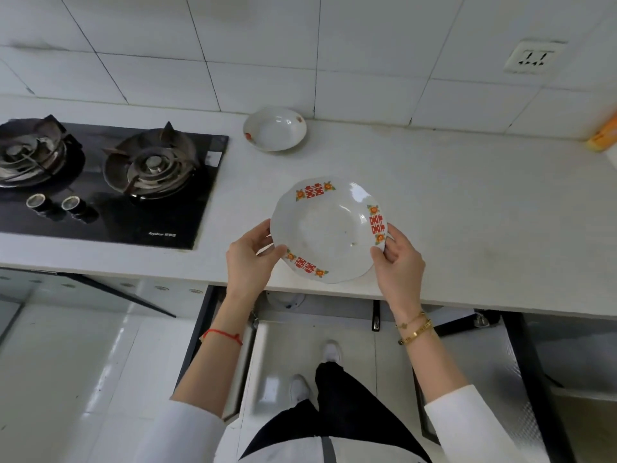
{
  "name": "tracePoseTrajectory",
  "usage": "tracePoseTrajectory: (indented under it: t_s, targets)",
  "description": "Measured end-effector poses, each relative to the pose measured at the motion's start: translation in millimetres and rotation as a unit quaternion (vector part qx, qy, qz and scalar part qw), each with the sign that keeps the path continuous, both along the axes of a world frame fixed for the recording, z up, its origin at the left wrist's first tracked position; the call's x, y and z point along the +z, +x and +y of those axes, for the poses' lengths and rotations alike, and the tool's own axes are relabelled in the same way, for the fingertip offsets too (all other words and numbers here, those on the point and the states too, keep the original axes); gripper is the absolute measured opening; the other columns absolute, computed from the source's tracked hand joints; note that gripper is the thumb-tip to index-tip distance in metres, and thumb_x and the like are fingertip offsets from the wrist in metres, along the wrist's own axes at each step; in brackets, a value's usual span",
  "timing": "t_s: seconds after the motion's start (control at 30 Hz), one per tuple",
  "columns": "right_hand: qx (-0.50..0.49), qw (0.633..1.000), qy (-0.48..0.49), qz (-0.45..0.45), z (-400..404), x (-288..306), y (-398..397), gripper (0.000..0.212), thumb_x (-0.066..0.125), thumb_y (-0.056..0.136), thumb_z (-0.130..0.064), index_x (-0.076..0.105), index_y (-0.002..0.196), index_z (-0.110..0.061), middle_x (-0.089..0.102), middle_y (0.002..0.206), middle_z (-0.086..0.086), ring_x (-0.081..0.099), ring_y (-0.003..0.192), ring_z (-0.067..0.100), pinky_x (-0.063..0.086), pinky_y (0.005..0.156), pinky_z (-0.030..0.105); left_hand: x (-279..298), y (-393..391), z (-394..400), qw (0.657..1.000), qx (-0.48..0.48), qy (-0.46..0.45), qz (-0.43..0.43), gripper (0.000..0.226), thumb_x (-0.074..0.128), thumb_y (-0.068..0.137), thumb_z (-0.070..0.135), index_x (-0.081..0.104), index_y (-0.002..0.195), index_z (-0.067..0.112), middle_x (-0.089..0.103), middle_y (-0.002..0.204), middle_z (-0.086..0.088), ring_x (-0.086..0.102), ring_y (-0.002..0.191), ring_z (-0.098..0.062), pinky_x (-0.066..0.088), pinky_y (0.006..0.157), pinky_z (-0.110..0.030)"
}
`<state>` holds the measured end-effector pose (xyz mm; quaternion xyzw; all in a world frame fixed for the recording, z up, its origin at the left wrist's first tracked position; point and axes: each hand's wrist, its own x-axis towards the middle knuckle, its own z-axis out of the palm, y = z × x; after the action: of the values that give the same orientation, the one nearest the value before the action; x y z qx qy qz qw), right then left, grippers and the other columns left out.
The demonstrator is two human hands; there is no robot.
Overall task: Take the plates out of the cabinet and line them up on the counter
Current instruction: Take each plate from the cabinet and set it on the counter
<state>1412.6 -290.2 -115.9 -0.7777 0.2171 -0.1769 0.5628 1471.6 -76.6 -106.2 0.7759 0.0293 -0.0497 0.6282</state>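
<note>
A white plate (329,230) with red characters and orange flowers on its rim hangs over the front part of the counter (467,202). My left hand (252,259) grips its left edge, thumb on top. My right hand (397,259) grips its right edge the same way. A second, smaller white plate (275,129) with flower marks sits on the counter near the tiled wall, beside the stove. Below the counter edge the cabinet (334,345) stands open; no plates show inside it.
A black two-burner gas stove (110,185) fills the counter's left part. A yellow-orange packet (604,135) lies at the far right by the wall. A wall socket (531,58) sits above it. My feet stand in front of the open cabinet doors.
</note>
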Motion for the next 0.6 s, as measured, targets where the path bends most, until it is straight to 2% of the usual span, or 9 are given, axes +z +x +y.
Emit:
tracePoseTrajectory:
  t_s: [0.07, 0.2, 0.33, 0.43, 0.5, 0.6]
  targets:
    - [0.001, 1.0, -0.011, 0.007, -8.7, -3.4, 15.1, 0.044, 0.056, 0.087, 0.002, 0.056, 0.13, -0.01, 0.069, 0.115, 0.0, 0.065, 0.101, 0.001, 0.046, 0.079, 0.001, -1.0, 15.7, -8.6, 1.0, -0.005, 0.01, 0.0, 0.049, 0.07, 0.079, -0.003, 0.065, 0.124, 0.016, 0.07, 0.108, 0.01, 0.065, 0.098, 0.002, 0.052, 0.076, -0.006]
    - [0.0, 1.0, -0.012, 0.011, -28.8, -8.2, 48.1, 0.042, 0.055, 0.087, 0.002, 0.058, 0.127, -0.013, 0.071, 0.11, -0.002, 0.064, 0.094, -0.008, 0.045, 0.077, 0.001, -5.5, 50.5, -28.7, 1.0, -0.012, 0.023, 0.0, 0.048, 0.071, 0.078, -0.001, 0.067, 0.12, 0.022, 0.07, 0.105, 0.015, 0.067, 0.098, -0.001, 0.054, 0.085, -0.018]
    - [0.0, 1.0, -0.023, 0.016, -55.3, -11.1, 87.0, 0.043, 0.056, 0.087, 0.001, 0.059, 0.126, -0.014, 0.073, 0.102, -0.003, 0.066, 0.092, -0.002, 0.046, 0.075, 0.001, -10.6, 87.8, -54.5, 0.999, -0.007, 0.029, 0.012, 0.048, 0.073, 0.077, 0.001, 0.067, 0.12, 0.021, 0.07, 0.106, 0.013, 0.067, 0.096, 0.0, 0.053, 0.082, -0.015]
    - [0.002, 1.0, -0.022, 0.021, -77.1, -13.6, 121.1, 0.043, 0.055, 0.085, 0.002, 0.059, 0.125, -0.016, 0.072, 0.092, -0.009, 0.067, 0.083, -0.001, 0.046, 0.073, 0.001, -15.6, 119.6, -76.7, 0.999, 0.0, 0.031, 0.021, 0.048, 0.073, 0.077, 0.001, 0.067, 0.12, 0.021, 0.07, 0.106, 0.014, 0.068, 0.097, -0.004, 0.054, 0.087, -0.022]
    - [0.008, 0.999, -0.03, 0.023, -92.5, -15.4, 145.9, 0.043, 0.055, 0.085, 0.003, 0.06, 0.123, -0.016, 0.069, 0.084, -0.014, 0.067, 0.076, 0.006, 0.046, 0.069, 0.001, -19.3, 141.2, -92.0, 0.999, 0.002, 0.037, 0.027, 0.048, 0.072, 0.077, 0.002, 0.067, 0.121, 0.022, 0.07, 0.11, 0.011, 0.068, 0.101, -0.008, 0.053, 0.089, -0.026]
    - [0.022, 0.999, -0.042, 0.024, -116.5, -20.5, 185.1, 0.042, 0.055, 0.084, 0.003, 0.061, 0.121, -0.016, 0.069, 0.081, -0.014, 0.068, 0.081, 0.012, 0.046, 0.068, 0.001, -25.2, 174.7, -114.3, 0.999, 0.013, 0.036, 0.031, 0.048, 0.073, 0.078, 0.002, 0.067, 0.122, 0.022, 0.071, 0.113, 0.007, 0.068, 0.102, -0.011, 0.053, 0.091, -0.028]
